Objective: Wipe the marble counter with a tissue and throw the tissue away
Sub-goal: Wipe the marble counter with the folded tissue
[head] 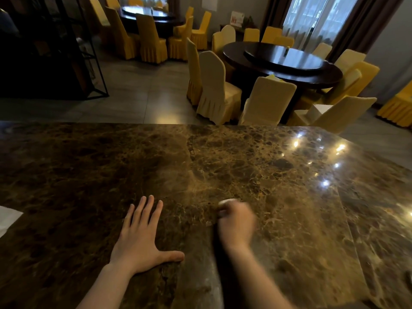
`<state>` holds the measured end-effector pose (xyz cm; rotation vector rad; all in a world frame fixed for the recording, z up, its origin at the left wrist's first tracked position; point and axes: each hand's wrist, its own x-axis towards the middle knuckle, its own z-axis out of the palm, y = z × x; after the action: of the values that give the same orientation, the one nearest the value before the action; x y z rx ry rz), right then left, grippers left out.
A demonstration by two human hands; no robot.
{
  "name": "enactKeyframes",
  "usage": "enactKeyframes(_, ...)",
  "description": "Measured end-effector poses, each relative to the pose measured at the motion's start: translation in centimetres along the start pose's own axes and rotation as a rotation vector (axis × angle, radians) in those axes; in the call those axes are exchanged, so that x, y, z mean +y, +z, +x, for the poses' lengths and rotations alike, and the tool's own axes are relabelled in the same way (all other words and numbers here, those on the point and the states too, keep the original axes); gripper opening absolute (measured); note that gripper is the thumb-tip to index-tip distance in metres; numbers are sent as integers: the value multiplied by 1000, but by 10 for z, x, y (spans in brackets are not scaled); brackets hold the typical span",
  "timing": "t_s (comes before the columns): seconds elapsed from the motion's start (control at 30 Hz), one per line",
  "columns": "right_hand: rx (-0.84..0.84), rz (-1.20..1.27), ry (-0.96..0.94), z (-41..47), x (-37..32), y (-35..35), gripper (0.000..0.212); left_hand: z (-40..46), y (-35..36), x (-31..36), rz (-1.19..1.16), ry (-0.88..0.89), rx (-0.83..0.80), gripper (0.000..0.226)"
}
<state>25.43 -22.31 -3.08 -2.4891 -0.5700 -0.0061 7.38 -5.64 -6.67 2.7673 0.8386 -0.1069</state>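
While the left hand (139, 239) lies flat on the marble counter (278, 175), fingers spread and holding nothing, the right hand (236, 221) is blurred, fingers curled together over a pale wad at its tip, judged to be the tissue (227, 201). The wad sits beyond the knuckles, against the stone; the unwiped expanse lies farther out and rightward. No legible writing appears on the counter.

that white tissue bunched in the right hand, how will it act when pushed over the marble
The tissue is probably soft and floppy: it crumples almost entirely inside the right hand. It likely glides easily, since the counter is glossy enough to mirror lights. Being thin, it may tear or ball up.
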Motion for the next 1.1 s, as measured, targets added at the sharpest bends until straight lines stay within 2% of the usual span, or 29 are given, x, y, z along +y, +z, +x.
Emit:
enactKeyframes(0.07,-222,35,-306,-49,-42,25,29,0,1,-2,32,6,-25,149)
enactKeyframes(0.13,-336,47,-540,-62,-41,28,23,0,0,-2,33,16,-20,146)
enactKeyframes(0.17,-318,38,-543,-51,-27,22,20,0,0,-2,18,13,-16,148)
enactKeyframes(0.2,-261,9,-465,-36,-11,13,17,1,-1,-2,4,7,-15,151)
enactKeyframes(0.33,33,-36,59,38,61,-37,17,-1,-2,0,-2,-5,-8,156)
enactKeyframes(0.4,113,-67,143,44,57,-35,17,-1,-3,0,-5,-15,-18,156)
enactKeyframes(0.47,55,-69,61,26,30,-13,19,0,-3,1,-2,-14,-21,156)
enactKeyframes(0.53,-93,-55,-194,-9,-1,7,18,0,-4,0,-1,-10,-28,156)
enactKeyframes(0.6,-241,-36,-424,-28,4,7,14,1,-4,0,-15,-8,-26,156)
enactKeyframes(0.63,-243,-12,-466,-23,18,-2,12,1,-5,0,-19,-5,-22,156)
enactKeyframes(0.67,-188,-16,-424,-13,36,-14,10,1,-5,0,-18,-3,-21,156)
enactKeyframes(0.7,-91,-44,-301,-2,56,-26,10,1,-5,0,-16,-7,-22,155)
enactKeyframes(0.77,98,-74,34,25,94,-55,13,1,-6,1,-12,-14,-20,155)
enactKeyframes(0.83,148,-81,176,33,109,-68,20,-1,-9,2,-2,-18,-48,156)
enactKeyframes(0.93,75,-93,-8,11,87,-54,25,2,-13,5,-14,-38,-102,159)
enactKeyframes(1.03,-135,5,-288,-20,63,-44,21,0,-22,11,-11,-54,-159,162)
enactKeyframes(1.1,-287,167,-351,-36,57,-46,21,-8,-23,18,-20,-67,-151,158)
